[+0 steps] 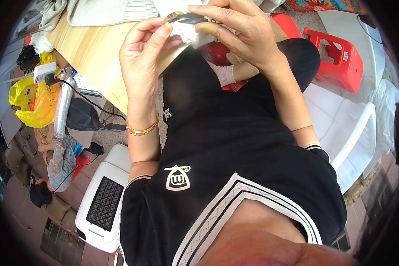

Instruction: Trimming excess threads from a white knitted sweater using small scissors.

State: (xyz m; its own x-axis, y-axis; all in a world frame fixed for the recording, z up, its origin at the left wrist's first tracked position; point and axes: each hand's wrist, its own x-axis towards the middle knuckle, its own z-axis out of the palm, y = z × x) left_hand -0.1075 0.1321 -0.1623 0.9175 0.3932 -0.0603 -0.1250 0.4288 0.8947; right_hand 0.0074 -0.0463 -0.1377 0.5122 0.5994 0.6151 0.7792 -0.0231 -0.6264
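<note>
We clamp the dark tool (191, 19) with left hand (142, 49) and right hand (249, 32) beside white cloth (187, 35), seemingly mid-work, completion unclear.

The single view looks from the wearer's head steeply down the front of the body. The collar (241, 189) looms close to the lens at the lower edge, the shirt (217, 133) fills the centre, and the left hand (142, 53) and right hand (248, 33) stand farther off at the top. The wide fisheye also takes in the table (88, 53) at upper left and a stool (348, 66) at upper right. A co-worker (61, 164), small and well away at lower left, appears tipped head-down; a dark, curved rim closes the corners.
</note>
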